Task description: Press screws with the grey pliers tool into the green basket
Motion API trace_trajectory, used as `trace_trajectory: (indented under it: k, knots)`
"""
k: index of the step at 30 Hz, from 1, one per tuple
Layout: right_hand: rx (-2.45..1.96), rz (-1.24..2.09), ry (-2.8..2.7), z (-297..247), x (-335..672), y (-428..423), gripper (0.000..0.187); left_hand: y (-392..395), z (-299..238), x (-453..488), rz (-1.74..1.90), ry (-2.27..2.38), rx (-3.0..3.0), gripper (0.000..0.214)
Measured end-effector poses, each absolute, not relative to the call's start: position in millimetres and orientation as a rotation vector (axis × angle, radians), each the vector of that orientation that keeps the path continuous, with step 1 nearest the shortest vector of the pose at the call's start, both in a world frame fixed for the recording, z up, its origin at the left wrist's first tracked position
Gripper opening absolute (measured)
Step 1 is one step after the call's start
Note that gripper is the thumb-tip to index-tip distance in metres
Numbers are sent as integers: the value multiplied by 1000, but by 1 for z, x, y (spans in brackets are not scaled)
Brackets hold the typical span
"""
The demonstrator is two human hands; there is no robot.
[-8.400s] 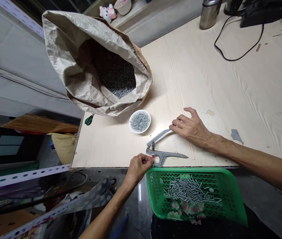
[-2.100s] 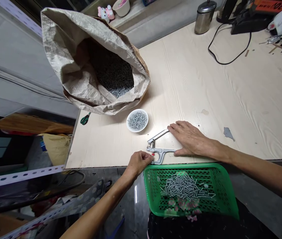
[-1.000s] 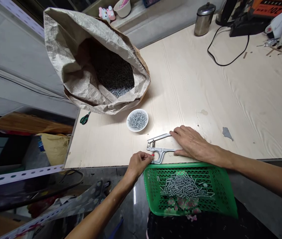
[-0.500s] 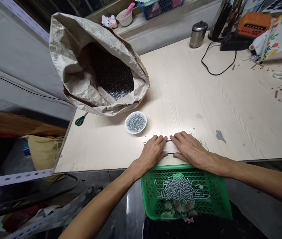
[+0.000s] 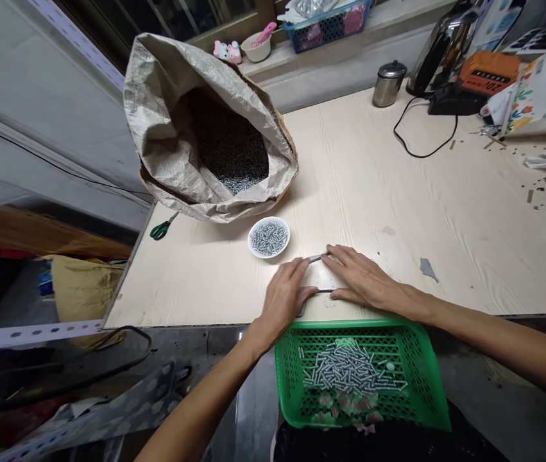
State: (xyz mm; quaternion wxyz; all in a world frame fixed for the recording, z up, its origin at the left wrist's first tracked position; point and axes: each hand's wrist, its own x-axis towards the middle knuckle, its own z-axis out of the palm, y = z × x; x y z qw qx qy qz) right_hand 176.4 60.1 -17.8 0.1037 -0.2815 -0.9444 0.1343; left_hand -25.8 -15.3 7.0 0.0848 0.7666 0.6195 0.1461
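My left hand and my right hand rest low over the table's front edge, closed around a pair of thin silver metal bars. Fingertips press the upper bar, which slants up to the right. Both thumbs touch the lower bar, which lies level. How the bars join is hidden under my hands. Just below is a green plastic basket with a heap of small ribbed metal pins. A white bowl of similar small metal pieces stands beyond my left hand.
A large woven sack, open toward me, holds many dark small pieces. Green-handled scissors lie left of it. At the back are a lidded metal canister, a black cable and an orange battery. A grey scrap lies right.
The upper bar has tilted, its right end rising, and the bars' gap has widened. My left hand has turned slightly, its fingers pointing more upward. The camera view has shifted a little.
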Motion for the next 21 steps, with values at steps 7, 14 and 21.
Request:
trace_trajectory:
  k: [7,14,21]
  knots:
    - [-737,475,-2760,-20,174,50,34,-48,31,-60,191,2319,1551,34]
    - [-768,261,-2789,-28,155,61,16,-29,18,-50,-62,2189,1312,23]
    - [-823,213,-2713,-34,163,82,18,-37,38,-53,-62,2203,1556,17]
